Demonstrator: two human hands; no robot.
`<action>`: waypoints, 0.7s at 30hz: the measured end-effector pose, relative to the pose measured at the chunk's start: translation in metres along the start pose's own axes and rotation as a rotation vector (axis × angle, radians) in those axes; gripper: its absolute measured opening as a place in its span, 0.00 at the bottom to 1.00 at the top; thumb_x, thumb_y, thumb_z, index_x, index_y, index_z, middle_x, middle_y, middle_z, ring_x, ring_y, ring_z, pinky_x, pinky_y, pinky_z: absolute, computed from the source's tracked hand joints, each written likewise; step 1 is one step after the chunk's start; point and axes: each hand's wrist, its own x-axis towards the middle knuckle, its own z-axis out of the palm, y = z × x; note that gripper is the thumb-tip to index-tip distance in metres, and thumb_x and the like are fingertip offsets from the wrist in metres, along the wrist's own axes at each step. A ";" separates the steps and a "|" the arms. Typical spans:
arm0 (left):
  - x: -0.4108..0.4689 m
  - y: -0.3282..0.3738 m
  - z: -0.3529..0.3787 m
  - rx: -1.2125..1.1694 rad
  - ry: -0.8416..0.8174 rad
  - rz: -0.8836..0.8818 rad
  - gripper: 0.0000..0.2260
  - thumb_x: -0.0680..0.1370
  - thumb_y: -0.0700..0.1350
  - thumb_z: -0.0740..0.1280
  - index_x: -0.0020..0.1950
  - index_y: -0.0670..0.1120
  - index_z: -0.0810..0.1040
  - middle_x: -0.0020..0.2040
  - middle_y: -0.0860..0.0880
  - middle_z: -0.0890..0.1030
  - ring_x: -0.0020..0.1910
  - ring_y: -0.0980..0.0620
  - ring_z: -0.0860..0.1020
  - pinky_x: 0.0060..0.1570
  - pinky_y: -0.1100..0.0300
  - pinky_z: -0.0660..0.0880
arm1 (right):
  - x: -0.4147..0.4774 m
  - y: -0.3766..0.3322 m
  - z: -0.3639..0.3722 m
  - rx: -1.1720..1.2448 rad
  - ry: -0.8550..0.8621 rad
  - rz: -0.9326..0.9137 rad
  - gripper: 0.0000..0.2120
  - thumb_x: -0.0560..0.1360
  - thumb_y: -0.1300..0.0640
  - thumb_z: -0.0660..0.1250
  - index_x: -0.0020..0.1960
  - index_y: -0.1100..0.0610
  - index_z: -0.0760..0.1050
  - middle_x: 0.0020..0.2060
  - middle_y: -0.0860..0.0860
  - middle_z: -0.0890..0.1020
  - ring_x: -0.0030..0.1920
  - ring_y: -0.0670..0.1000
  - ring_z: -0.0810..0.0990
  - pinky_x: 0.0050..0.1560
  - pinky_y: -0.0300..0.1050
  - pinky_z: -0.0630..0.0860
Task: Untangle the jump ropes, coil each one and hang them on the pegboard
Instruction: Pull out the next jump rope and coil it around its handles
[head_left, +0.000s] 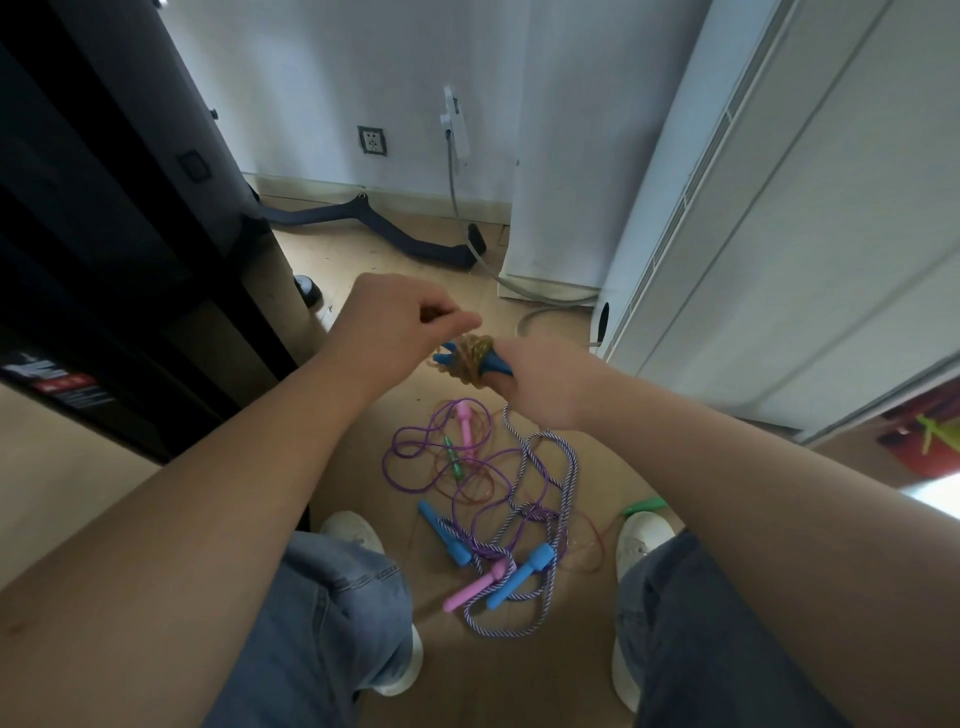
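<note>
1. I judge this to be the coiling step: a translucent amber plastic jump rope (470, 358) is wound round its blue plastic handles (498, 365).
2. Next I'd secure the loose end, then find the pegboard, which is not in view.
3. The right hand (540, 382) has its fingers curled round the handles, while the left hand (410, 317) pinches a strand at the coil.
4. A tangle of purple and striped ropes (493, 499) waits on the wooden floor (363, 467).
</note>
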 end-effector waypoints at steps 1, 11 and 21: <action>0.001 -0.002 0.001 -0.033 0.015 -0.045 0.10 0.76 0.56 0.72 0.45 0.50 0.85 0.36 0.55 0.82 0.37 0.57 0.79 0.41 0.61 0.76 | 0.000 0.000 -0.001 0.004 0.004 -0.025 0.07 0.83 0.46 0.59 0.53 0.49 0.69 0.41 0.48 0.77 0.39 0.48 0.76 0.37 0.44 0.68; 0.004 -0.013 0.012 -0.338 -0.214 -0.364 0.15 0.80 0.58 0.64 0.47 0.48 0.79 0.46 0.48 0.82 0.47 0.50 0.83 0.46 0.52 0.83 | -0.010 -0.003 -0.012 0.036 0.046 -0.196 0.08 0.84 0.46 0.59 0.50 0.49 0.67 0.38 0.44 0.74 0.36 0.42 0.73 0.34 0.39 0.63; 0.003 -0.006 0.016 -0.393 -0.053 -0.359 0.12 0.78 0.55 0.70 0.47 0.46 0.79 0.45 0.47 0.83 0.38 0.52 0.85 0.34 0.58 0.83 | -0.005 -0.014 -0.010 0.083 0.152 -0.066 0.12 0.78 0.50 0.65 0.58 0.51 0.67 0.40 0.45 0.73 0.38 0.44 0.73 0.32 0.38 0.64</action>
